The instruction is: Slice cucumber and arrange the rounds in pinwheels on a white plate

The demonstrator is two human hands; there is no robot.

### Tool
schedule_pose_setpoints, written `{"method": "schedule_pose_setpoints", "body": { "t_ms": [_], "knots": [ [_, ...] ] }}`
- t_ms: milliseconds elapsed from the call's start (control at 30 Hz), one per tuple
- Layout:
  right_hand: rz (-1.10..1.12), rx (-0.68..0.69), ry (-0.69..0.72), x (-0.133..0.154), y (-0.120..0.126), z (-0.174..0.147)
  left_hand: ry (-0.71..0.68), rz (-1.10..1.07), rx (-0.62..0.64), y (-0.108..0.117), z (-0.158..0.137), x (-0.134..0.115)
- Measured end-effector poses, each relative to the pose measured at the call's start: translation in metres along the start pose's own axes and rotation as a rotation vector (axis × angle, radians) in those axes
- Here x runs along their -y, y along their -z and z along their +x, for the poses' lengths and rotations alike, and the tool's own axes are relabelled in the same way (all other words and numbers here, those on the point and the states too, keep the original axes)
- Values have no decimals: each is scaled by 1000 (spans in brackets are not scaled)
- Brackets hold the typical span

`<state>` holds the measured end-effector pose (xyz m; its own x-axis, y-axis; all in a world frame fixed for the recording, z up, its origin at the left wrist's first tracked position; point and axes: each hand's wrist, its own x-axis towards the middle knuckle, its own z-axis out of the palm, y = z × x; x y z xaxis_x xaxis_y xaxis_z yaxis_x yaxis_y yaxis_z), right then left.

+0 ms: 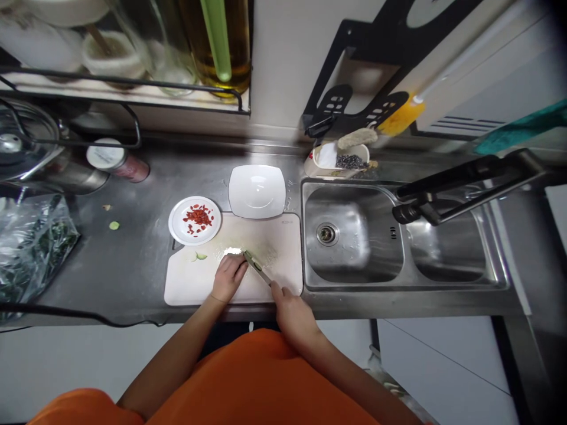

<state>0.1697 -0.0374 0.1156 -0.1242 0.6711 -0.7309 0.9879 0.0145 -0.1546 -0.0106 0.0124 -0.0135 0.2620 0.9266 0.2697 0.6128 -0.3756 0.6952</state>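
Note:
My right hand (296, 316) is closed round the handle of a kitchen knife (261, 273), whose blade points up and left over the white cutting board (195, 286). My left hand (229, 277) is on the board with its fingers curled together beside the knife's tip. Whatever lies under those fingers is hidden. A bit of green shows along the blade. Thin green slices (201, 256) lie on the board left of my left hand. A round white plate (176, 231) with small red pieces (198, 217) overlaps the board's upper left corner. An off-white square dish (257, 189) touches the top edge.
To the right is a double steel sink (354, 236) with a black faucet (465, 183). A caddy (330, 171) holding scrubbers stands behind it. Further left are a green slice (114, 225), a lidded jar (119, 160) and a plastic bag of greens (39, 254). A bottle rack (133, 88) overhangs the counter.

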Motion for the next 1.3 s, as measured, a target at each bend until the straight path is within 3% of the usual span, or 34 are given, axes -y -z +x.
{"method": "schedule_pose_setpoints", "body": {
  "t_ms": [633,1067,1300],
  "knots": [
    [-24,66,-3,3,9,1,-17,13,-6,0,0,-1],
    [-26,48,-2,11,16,13,-21,-3,-19,-1,1,0],
    [-45,-26,29,13,9,26,8,-33,2,-1,0,0]
  ]
}}
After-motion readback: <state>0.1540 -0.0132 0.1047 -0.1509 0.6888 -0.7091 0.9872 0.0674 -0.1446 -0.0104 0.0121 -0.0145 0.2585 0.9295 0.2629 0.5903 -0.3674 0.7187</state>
